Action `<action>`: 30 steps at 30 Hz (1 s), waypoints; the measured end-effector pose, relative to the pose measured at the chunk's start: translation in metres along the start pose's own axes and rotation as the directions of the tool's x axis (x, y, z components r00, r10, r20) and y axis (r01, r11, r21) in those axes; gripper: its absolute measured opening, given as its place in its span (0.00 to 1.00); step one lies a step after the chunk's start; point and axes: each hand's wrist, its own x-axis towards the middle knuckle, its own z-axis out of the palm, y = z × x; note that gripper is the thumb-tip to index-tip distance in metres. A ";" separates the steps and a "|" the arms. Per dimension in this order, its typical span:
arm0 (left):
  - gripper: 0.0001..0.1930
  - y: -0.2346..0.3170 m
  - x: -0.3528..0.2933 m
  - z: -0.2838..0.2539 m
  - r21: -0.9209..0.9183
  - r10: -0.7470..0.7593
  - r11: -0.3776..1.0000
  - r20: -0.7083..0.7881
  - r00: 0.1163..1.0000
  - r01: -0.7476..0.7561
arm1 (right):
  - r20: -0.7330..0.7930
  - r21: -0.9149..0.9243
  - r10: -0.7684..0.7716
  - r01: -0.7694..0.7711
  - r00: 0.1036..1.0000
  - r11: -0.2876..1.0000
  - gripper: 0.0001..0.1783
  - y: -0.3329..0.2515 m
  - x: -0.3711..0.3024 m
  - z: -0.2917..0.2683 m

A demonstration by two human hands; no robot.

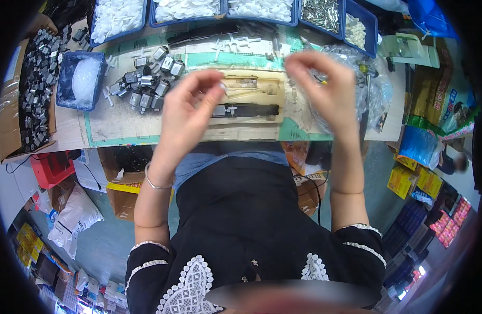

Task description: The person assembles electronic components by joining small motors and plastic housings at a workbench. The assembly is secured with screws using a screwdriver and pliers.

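Note:
My left hand (186, 112) is over the left part of a cream-coloured fixture (280, 94). Its thumb and fingertips are pinched on a small whitish piece (223, 88), too small and blurred to name. My right hand (330, 91) is raised beyond the fixture's right end; its curled fingers are smeared by motion, so whether they hold anything is unclear. Lying in the near side of the fixture is a long black housing (259, 110) with a white part in it. To the left of my left hand lies a heap of small silver motors (146, 83).
Blue bins (146, 23) of white plastic parts, metal pins and cream pieces line the far edge. White T-shaped parts (241, 43) lie before them. At left are a blue tray (63, 99) and a carton of motors (39, 78). Clear plastic bags and a screwdriver (367, 78) are at right.

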 end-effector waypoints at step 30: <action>0.09 0.015 0.130 -0.034 0.963 0.576 0.224 -0.005 0.817 -0.152 | -0.176 -0.201 -0.061 0.025 0.982 0.979 0.09 0.034 0.048 0.006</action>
